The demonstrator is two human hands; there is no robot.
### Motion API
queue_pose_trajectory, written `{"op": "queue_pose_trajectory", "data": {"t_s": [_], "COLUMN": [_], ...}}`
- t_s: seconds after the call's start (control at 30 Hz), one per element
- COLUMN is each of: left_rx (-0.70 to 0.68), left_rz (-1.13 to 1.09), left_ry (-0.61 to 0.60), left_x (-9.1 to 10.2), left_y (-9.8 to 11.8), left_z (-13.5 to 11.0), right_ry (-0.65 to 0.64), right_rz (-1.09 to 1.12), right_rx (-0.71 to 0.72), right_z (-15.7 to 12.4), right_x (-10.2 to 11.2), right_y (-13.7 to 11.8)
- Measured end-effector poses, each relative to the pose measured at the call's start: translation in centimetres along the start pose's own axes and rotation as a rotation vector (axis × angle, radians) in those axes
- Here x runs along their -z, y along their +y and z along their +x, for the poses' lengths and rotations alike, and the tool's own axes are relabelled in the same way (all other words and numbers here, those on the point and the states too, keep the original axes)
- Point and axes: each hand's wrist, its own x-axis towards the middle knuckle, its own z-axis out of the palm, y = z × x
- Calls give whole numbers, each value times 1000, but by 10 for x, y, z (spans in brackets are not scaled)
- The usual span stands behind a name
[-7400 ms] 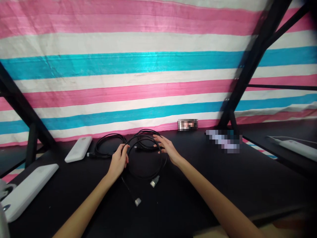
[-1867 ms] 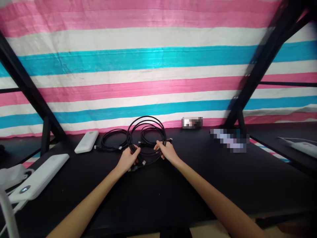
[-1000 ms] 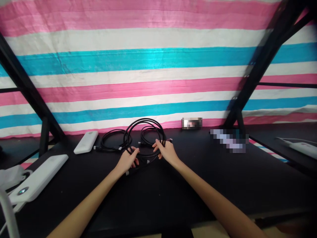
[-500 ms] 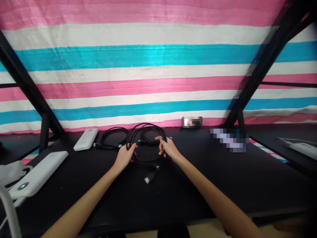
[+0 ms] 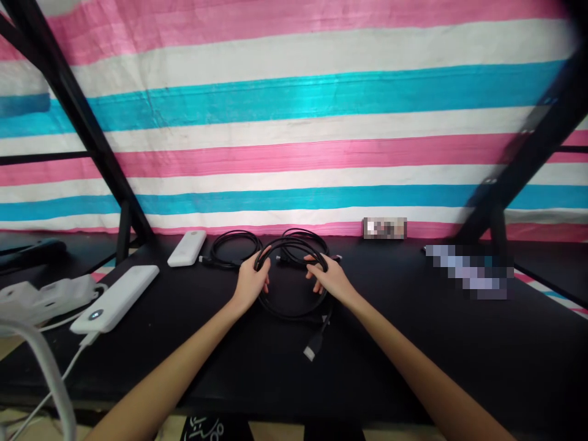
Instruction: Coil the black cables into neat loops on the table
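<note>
Between my hands is a black USB cable (image 5: 294,317) wound into loose loops. My left hand (image 5: 252,277) is closed round the left side of the coil. On the opposite side, my right hand (image 5: 329,275) pinches the loops between thumb and fingers. The cable's USB plug (image 5: 313,348) dangles below the coil, pointing down and to the left. Behind my hands, two more coiled black cables lie on the table: one coil (image 5: 229,236) at the left, another coil (image 5: 303,233) partly hidden by the held loops.
The black table (image 5: 390,361) carries a small white power bank (image 5: 187,248) and a larger white power bank (image 5: 117,299) with a cord plugged in. White adapters (image 5: 46,300) sit at the left edge. Blurred-out items (image 5: 384,228) are at the back right. Black metal posts (image 5: 103,153) flank a striped sheet.
The view has shifted, so most things appear further right. The held loops are gathered more tightly together, and the hanging plug has swung lower. Both hands keep their hold.
</note>
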Motion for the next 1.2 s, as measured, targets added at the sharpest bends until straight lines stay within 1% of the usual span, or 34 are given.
{"op": "queue_pose_trajectory", "data": {"t_s": [0.13,0.23,0.3,0.4,0.5,0.6,0.67,0.8,0.87,0.93,1.1,1.2], "left_rx": [26,51,49,33,27,41,39,-38,-55,-85,-247,-296], "left_rz": [41,70,91,122,156,256,406,776,864,879,909,831], "left_ry": [-46,-67,-71,-91,-141,-172,-150,-41,-33,-25,45,33], "left_x": [-1,-2,-3,-4,-4,-4,-4,-4,-5,-6,-7,-6], "left_y": [-5,-7,-8,-9,-11,-12,-10,-3,1,3,7,8], "left_z": [3,2,1,0,0,0,-2,-6,-8,-10,-13,-12], "right_ry": [83,116,121,148,157,142,134,122,122,124,141,145], "right_rz": [-55,-180,-274,-408,-539,-614,-638,-705,-747,-765,-736,-704], "right_rx": [62,189,245,257,269,239,217,197,201,215,252,262], "right_z": [-2,-4,-5,-3,-1,-2,-3,-4,-4,-4,-5,-6], "right_x": [-2,-2,0,5,9,10,10,10,11,11,10,8], "right_y": [2,2,2,2,1,-1,-2,-3,-3,-4,-7,-8]}}
